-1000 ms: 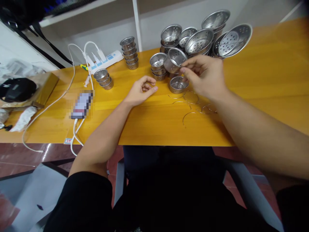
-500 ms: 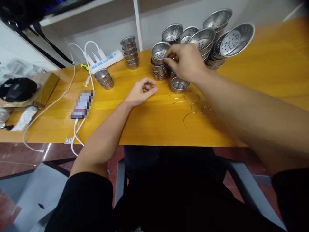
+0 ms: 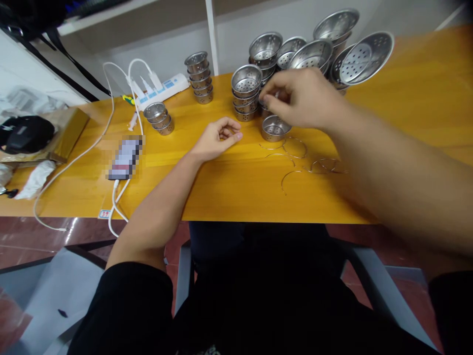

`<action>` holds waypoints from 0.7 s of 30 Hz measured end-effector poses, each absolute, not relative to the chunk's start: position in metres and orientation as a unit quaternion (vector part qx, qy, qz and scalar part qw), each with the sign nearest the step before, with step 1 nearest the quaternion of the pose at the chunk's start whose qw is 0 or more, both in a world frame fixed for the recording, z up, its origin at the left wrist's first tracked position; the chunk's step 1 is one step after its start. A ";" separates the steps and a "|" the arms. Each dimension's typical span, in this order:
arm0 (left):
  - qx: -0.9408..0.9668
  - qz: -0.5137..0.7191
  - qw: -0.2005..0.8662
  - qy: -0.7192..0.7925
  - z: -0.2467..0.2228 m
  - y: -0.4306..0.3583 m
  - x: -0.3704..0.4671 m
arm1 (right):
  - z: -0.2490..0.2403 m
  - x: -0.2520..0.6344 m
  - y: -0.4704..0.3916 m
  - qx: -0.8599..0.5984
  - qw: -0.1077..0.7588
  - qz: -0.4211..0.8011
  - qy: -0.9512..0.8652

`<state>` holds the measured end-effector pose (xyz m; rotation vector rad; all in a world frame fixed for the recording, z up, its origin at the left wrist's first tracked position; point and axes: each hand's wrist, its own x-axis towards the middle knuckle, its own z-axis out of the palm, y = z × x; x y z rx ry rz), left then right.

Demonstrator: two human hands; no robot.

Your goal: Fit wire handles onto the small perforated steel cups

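My left hand rests on the table with its fingers loosely curled and the thumb apart, holding nothing. Over the table my right hand hangs just right of a short stack of perforated metal cups. Its thumb and index finger are bent with a gap between them, and I see nothing held. Below it a single perforated metal cup stands upright on the table. Several thin curved wires lie in front of that cup. The hand and forearm partly hide more cups behind.
Larger stacked metal strainers crowd the back right, one tilted sideways. Further left stand a tall cup stack and a shorter one. A white power strip, cables and a blurred phone lie at the left.
My right hand has drawn off the top cup of the short stack and moved right. That cup now sits level on the stack. My left hand has stayed put.
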<state>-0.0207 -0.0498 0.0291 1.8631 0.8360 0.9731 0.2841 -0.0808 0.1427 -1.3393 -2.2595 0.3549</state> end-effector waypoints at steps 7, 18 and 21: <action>0.745 0.378 0.418 0.357 0.033 -0.051 -0.020 | 0.108 0.330 -0.084 -0.471 0.051 0.129 -0.871; 0.797 0.364 0.366 0.313 0.022 -0.051 -0.014 | 0.096 0.280 -0.118 -0.360 0.205 0.221 -0.883; 0.805 0.358 0.354 0.314 0.021 -0.050 -0.012 | 0.099 0.282 -0.121 -0.373 0.226 0.246 -0.866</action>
